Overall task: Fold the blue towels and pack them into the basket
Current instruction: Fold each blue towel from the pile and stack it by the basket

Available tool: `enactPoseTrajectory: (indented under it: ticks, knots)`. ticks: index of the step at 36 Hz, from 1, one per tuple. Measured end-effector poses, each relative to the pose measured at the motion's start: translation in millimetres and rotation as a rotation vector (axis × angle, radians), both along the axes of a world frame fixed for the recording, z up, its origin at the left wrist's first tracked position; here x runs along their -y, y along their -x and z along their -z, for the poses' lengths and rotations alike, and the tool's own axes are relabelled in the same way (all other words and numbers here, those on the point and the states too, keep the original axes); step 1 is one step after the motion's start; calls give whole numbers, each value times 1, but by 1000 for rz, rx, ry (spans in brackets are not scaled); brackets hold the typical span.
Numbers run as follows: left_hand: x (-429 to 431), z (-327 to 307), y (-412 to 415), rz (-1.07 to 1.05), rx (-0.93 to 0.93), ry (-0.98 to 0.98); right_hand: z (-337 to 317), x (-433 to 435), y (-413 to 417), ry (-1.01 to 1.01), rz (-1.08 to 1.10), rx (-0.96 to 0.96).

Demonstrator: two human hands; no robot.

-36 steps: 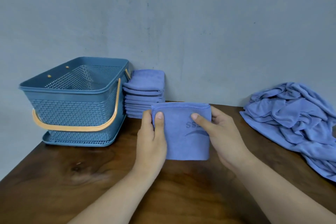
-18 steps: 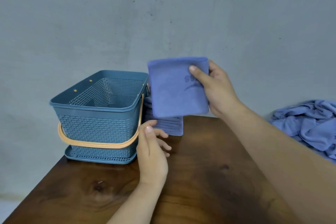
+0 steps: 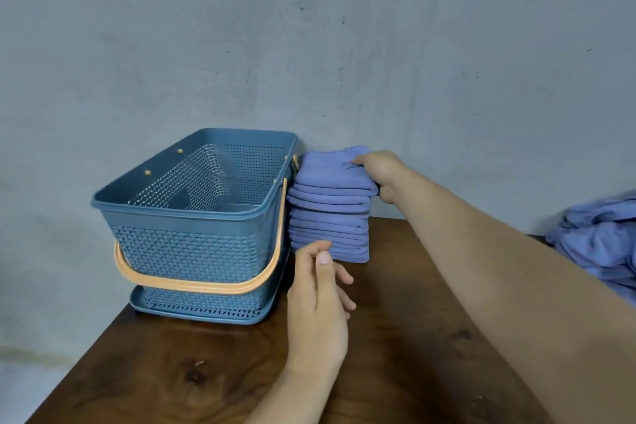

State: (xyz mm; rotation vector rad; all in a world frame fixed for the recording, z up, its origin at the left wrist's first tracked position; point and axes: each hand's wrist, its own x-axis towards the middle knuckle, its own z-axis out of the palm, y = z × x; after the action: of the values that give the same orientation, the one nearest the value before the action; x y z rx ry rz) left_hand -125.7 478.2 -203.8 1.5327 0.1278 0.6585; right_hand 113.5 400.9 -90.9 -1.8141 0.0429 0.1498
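1. Right hand [image 3: 375, 169] is stretched out to the stack [image 3: 329, 227] of folded blue towels; fingers curled over the right edge of the top towel [image 3: 327, 167], thumb below it, so the hand grips that towel; how many layers sit in the grip cannot be told.
2. Left hand [image 3: 319, 289] hangs over the table [image 3: 395, 354] just in front of the stack's base; fingers loosely bent, slack, holding nothing; whether its fingertips touch the wood is not clear.
3. Stack stands on the table against the wall [image 3: 309, 45], just beside the basket's right side; its left edge is partly hidden behind the basket rim and handle pivot; contact between the two cannot be told.
4. Basket [image 3: 192, 244] upright, blue perforated plastic; orange handle [image 3: 192, 284] folded down across the front wall; only part of the inner floor shows, the near part hidden by the front wall.
5. Loose towels [image 3: 599, 244], crumpled, lie at far right; cut off by the frame edge and partly hidden behind the right forearm.
6. Basket's base sits near the table's left edge, which runs diagonally down-left; bare wood shows in front of the basket and between stack and loose towels.
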Motion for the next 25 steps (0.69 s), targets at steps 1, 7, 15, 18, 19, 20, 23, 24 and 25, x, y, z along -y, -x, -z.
enactPoseTrajectory:
  ticks: [1, 7, 15, 18, 19, 20, 23, 24, 25]
  knots:
    - [0, 1, -1, 3, -6, -6, 0, 0, -1, 2, 1, -3]
    - [1, 3, -2, 16, -18, -20, 2, -3, -2, 34, 19, 20]
    - [1, 5, -4, 27, -9, -32, -8, -13, 5, 151, 4, 30]
    - [1, 6, -4, 33, -2, -41, -12, -9, 7, 230, -16, 81]
    - [1, 7, -4, 40, -3, -47, -13, -4, 9, 270, -6, 104]
    - [2, 8, -3, 46, -6, -57, -12, 3, 12, 309, 8, 138]
    - [4, 9, -2, 74, -25, -128, -7, 34, 24, 350, 19, 199]
    - [6, 9, 0, 91, -33, -165, -3, 47, 30, 346, 20, 211]
    - [7, 9, 1, 113, -42, -207, 0, 60, 39, 341, 31, 214]
